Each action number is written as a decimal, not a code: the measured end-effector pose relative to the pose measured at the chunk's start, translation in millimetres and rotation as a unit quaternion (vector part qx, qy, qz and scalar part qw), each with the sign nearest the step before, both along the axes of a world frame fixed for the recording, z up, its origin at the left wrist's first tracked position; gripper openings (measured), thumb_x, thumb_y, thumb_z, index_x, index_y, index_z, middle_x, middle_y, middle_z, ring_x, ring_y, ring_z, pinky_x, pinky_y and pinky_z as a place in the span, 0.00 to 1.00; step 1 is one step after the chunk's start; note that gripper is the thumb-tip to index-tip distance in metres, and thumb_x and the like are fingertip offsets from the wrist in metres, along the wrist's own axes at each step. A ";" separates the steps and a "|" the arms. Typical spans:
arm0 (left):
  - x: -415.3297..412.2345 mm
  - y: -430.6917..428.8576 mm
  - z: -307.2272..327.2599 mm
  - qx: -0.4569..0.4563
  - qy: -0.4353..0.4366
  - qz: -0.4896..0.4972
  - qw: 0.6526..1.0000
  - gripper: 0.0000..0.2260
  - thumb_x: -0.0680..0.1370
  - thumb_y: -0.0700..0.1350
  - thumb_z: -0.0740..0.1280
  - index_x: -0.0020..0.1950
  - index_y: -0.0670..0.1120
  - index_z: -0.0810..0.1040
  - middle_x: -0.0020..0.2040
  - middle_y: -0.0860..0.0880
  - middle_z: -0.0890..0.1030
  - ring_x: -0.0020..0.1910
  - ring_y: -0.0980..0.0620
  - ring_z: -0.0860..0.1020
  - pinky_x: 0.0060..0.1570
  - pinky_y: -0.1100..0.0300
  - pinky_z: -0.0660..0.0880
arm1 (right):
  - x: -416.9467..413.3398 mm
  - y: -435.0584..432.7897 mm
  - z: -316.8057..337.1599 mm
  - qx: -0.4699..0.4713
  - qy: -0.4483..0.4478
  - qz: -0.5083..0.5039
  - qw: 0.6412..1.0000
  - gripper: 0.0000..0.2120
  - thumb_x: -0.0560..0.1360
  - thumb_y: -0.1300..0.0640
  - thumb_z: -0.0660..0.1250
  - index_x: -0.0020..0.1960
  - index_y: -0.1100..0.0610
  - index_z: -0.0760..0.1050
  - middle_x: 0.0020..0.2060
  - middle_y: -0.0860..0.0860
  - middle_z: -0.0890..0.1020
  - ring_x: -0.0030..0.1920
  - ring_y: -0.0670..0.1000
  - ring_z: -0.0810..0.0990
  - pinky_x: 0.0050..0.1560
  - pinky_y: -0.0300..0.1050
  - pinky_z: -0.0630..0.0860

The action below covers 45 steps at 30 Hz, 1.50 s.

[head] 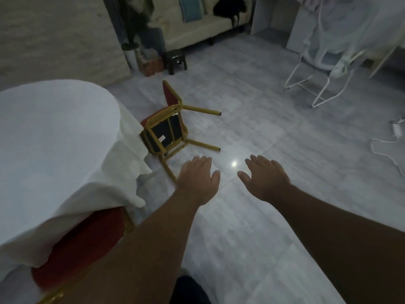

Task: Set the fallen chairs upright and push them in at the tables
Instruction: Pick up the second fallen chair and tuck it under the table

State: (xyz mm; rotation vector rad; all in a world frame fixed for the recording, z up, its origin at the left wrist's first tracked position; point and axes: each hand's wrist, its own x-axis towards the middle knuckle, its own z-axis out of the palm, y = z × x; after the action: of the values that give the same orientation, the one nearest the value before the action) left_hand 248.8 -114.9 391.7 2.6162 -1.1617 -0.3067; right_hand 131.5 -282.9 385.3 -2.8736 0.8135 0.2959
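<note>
A chair with a gold metal frame and red cushions point(168, 130) lies tipped over on the grey tiled floor beside a round table draped in a white cloth point(57, 137). Its black underside faces me and its legs point right and toward me. My left hand point(198, 178) hovers flat, fingers apart, just right of the nearest leg, holding nothing. My right hand point(264, 177) is stretched out beside it, palm down, also holding nothing. A second red chair point(87, 240) stands upright, tucked under the tablecloth at lower left.
A small dark stool point(176, 60) and a brown box point(152, 66) stand near the wall behind the fallen chair. A white wire-frame rack point(317, 84) and a white cable point(385, 148) occupy the right side. A cream sofa point(197, 27) lines the back.
</note>
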 end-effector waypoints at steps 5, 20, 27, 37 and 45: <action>67.0 -82.3 -8.0 0.024 -0.013 -0.022 0.999 0.26 0.84 0.54 0.54 0.79 0.42 0.61 0.79 0.42 0.64 0.79 0.45 0.59 0.78 0.50 0.54 | 55.6 -73.0 -0.2 0.007 0.008 -0.022 1.000 0.32 0.83 0.37 0.48 0.80 0.54 0.57 0.81 0.52 0.57 0.81 0.53 0.53 0.78 0.56 0.52; 243.4 -339.1 -25.3 0.047 -0.019 -0.088 0.995 0.30 0.81 0.57 0.47 0.74 0.40 0.68 0.74 0.41 0.72 0.75 0.42 0.67 0.73 0.49 0.62 | 213.0 -297.5 -11.1 0.043 0.012 -0.111 0.993 0.31 0.83 0.38 0.48 0.80 0.54 0.56 0.81 0.52 0.56 0.81 0.53 0.52 0.79 0.55 0.49; 282.6 -468.9 -21.7 0.064 0.023 -0.042 0.997 0.26 0.84 0.54 0.53 0.78 0.42 0.62 0.78 0.43 0.65 0.79 0.44 0.60 0.78 0.49 0.54 | 261.5 -440.7 -16.5 0.018 0.048 0.005 0.999 0.32 0.83 0.37 0.47 0.81 0.54 0.53 0.82 0.52 0.54 0.81 0.52 0.51 0.79 0.55 0.50; 402.8 -603.8 -40.0 0.047 0.036 0.056 0.997 0.26 0.84 0.55 0.53 0.78 0.42 0.62 0.79 0.44 0.65 0.79 0.45 0.60 0.78 0.47 0.56 | 429.8 -603.4 -24.5 0.013 0.038 0.109 0.993 0.32 0.83 0.37 0.47 0.81 0.54 0.55 0.81 0.52 0.57 0.81 0.52 0.53 0.79 0.56 0.51; 561.8 -671.1 -65.1 0.068 0.030 0.111 0.991 0.26 0.84 0.56 0.53 0.79 0.43 0.61 0.79 0.44 0.65 0.79 0.44 0.60 0.78 0.48 0.56 | 598.2 -684.2 -28.7 0.014 0.067 0.156 0.985 0.32 0.83 0.38 0.47 0.81 0.54 0.54 0.81 0.52 0.56 0.81 0.52 0.53 0.79 0.55 0.51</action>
State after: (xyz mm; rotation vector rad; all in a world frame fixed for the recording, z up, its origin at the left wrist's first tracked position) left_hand 810.6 -786.1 326.6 2.8002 -0.8464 -0.4288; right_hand 729.6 -967.0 356.7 -2.9741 0.3681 0.5364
